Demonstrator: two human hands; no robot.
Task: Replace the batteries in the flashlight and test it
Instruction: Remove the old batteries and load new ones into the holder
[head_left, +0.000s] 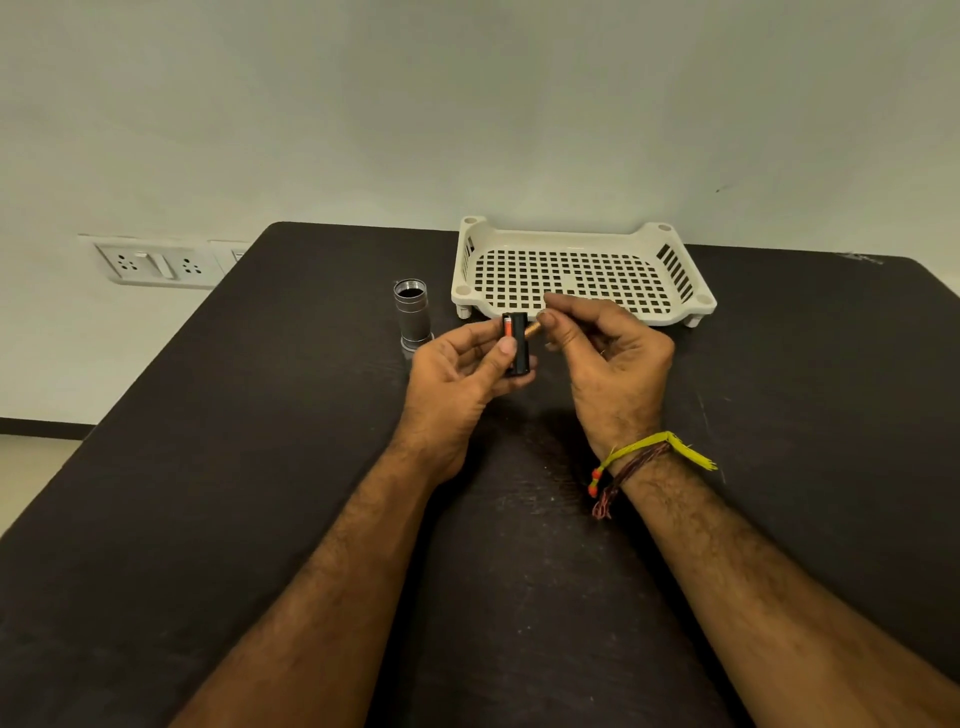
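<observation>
My left hand (457, 374) holds a black battery holder (518, 347) upright above the dark table (260, 415); an orange-and-white battery shows in its top slot. My right hand (608, 358) pinches a copper-coloured battery (533, 329) between thumb and forefinger, its end touching the holder's right side near the top. The silver flashlight body (412, 314) stands on end on the table just left of my left hand, open end up, with nothing visible inside its dark opening.
A cream perforated plastic tray (675, 306) sits on the table behind my hands, nothing in it. A wall socket panel (156, 265) is on the wall at the left. The table's left edge runs diagonally down to the floor side.
</observation>
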